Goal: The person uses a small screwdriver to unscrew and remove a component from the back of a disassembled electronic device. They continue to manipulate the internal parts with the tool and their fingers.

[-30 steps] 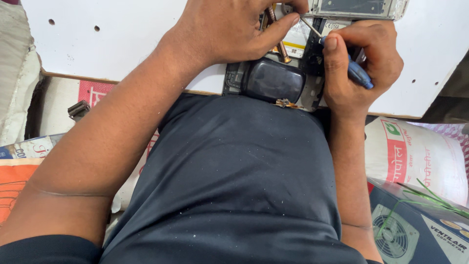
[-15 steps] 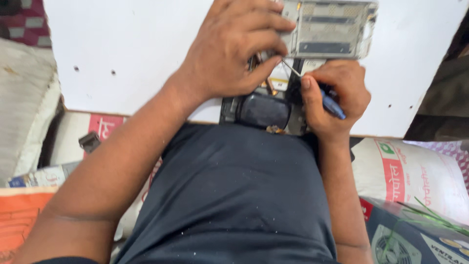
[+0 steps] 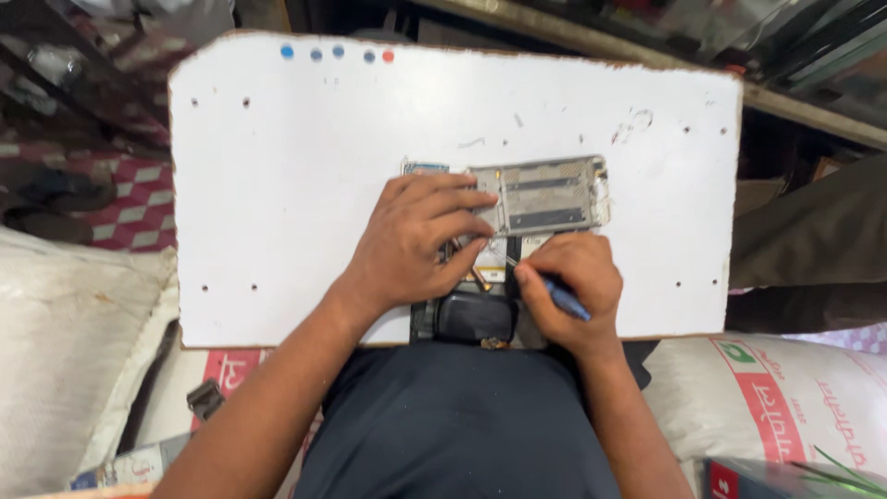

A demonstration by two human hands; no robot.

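A white board [image 3: 277, 185] served as the table, resting across the person's lap, its near edge against the dark shirt [image 3: 462, 425]. One opened phone frame [image 3: 550, 194], grey and metallic, lay flat a little right of the table's middle, closer to the near edge than to the far one. Just below it, at the near edge, sat one dark device body [image 3: 476, 317], partly hidden by both hands.

The left hand [image 3: 416, 245] lay over the left end of the phone frame, fingers spread and pressing down on it, not closed around anything. The right hand [image 3: 568, 291] sat just beside it near the table's near edge, its grip pinched shut around one blue-handled tool [image 3: 562, 298], whose thin tip pointed toward the gap between the frame and the dark body. The two hands were almost touching.

Wide bare room lay on the table's left half and along its far edge, with a narrower free strip at the right edge. Five small coloured dots [image 3: 334, 53], four blue and one red, ran along the far left corner. Several small holes dotted the surface.

Off the table, one white sack [image 3: 776, 407] lay past the near right corner, and a pale cushion [image 3: 65, 351] lay beyond the left edge.
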